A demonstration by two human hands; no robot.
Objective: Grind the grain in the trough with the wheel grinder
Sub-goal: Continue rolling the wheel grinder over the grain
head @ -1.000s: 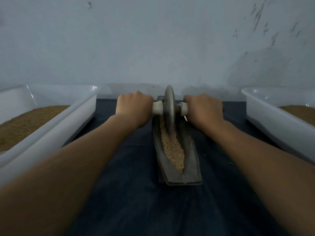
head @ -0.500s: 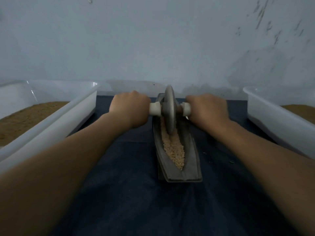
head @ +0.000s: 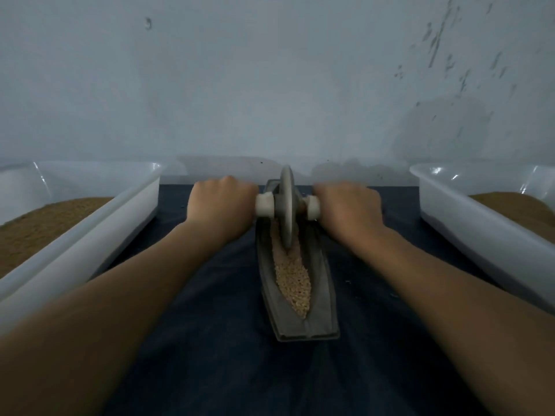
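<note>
Left hand (head: 220, 202) and right hand (head: 348, 205) still grip the handles (head: 265, 204). The wheel (head: 286, 211) has barely moved and sits at the far end of the trough (head: 324, 295). The near grain (head: 292, 280) looks whole, so a pull-back is likely next.

Both hands, left (head: 220, 202) and right (head: 348, 205), grip the wheel (head: 286, 211) axle mid-frame, wheel sitting in the trough's (head: 322, 283) grain (head: 292, 277).

The left forearm (head: 135, 283) and the right forearm (head: 435, 283), both bare, reached forward and converged toward the middle. The left grip (head: 221, 202) was a knuckles-up fist, fingers curled round the left handle end of the wheel grinder (head: 286, 211). The right grip (head: 348, 205) mirrored it on the right end, both wrists nearly straight.
</note>
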